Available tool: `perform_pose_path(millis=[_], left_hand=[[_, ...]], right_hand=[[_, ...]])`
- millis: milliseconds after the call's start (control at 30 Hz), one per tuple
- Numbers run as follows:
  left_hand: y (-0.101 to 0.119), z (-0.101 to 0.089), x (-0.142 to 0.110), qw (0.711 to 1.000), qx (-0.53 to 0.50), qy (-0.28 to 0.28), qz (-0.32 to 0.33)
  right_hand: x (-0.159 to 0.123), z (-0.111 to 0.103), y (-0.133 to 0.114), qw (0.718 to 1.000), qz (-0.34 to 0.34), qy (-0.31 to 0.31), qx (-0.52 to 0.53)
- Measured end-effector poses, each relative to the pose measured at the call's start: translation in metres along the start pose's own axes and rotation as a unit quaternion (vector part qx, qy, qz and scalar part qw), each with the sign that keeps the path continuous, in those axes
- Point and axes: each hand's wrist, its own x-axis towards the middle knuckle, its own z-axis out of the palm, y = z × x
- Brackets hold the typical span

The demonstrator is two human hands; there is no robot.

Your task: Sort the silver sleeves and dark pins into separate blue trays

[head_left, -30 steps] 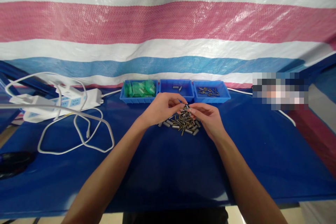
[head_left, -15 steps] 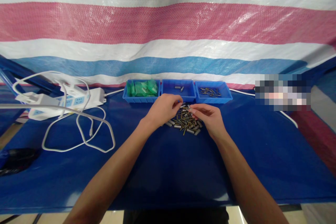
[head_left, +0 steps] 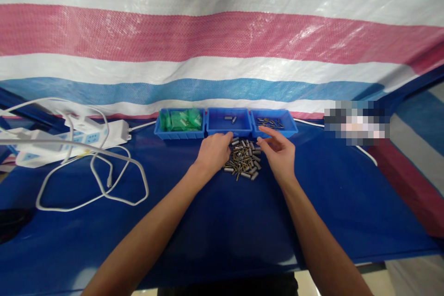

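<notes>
A pile of small metal pieces (head_left: pixel 243 159), grey cylinders mixed with thin brass-and-dark screw-like pins, lies on the blue table. My left hand (head_left: pixel 213 152) is at the pile's upper left edge, its fingers curled together; whatever they hold, if anything, is hidden. To the right of the pile, my right hand (head_left: pixel 280 152) has thumb and index finger apart, nothing visible between them. Its index fingertip is near the front of the right blue bin (head_left: pixel 291 129), which contains several thin pins (head_left: pixel 270 123). Two grey cylinders (head_left: pixel 231 118) lie in the middle blue bin (head_left: pixel 215 125).
Green plastic bags (head_left: pixel 182 120) fill the left blue bin (head_left: pixel 180 135). Further left, a white power strip (head_left: pixel 118 132) sits among looped white cables (head_left: pixel 142 162). A striped plastic sheet (head_left: pixel 208 37) hangs behind. At the right is a blurred-out patch (head_left: pixel 357 122).
My right hand has opened its fingers and moved away from the pile, toward the right bin. My left hand's fingers have closed down at the pile. The view has shifted slightly.
</notes>
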Motion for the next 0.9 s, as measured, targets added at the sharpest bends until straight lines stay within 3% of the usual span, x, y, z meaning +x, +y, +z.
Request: perform_pose_path(millis=[267, 433, 600, 900], left_hand=[[-0.001, -0.006, 0.003, 1.000, -0.008, 0.001, -0.020], [-0.009, -0.015, 0.004, 0.990, -0.115, 0.050, 0.058], [-0.014, -0.027, 0.000, 0.961, -0.232, 0.050, 0.141], [-0.015, -0.031, -0.001, 0.932, -0.323, 0.011, 0.164]], right_hand=[[-0.003, 0.003, -0.004, 0.999, 0.000, -0.039, -0.016], [-0.004, 0.002, -0.006, 0.998, -0.031, -0.056, -0.006], [-0.006, 0.002, -0.001, 0.997, -0.059, -0.053, -0.014], [-0.020, -0.002, -0.006, 0.997, -0.046, -0.017, -0.057]])
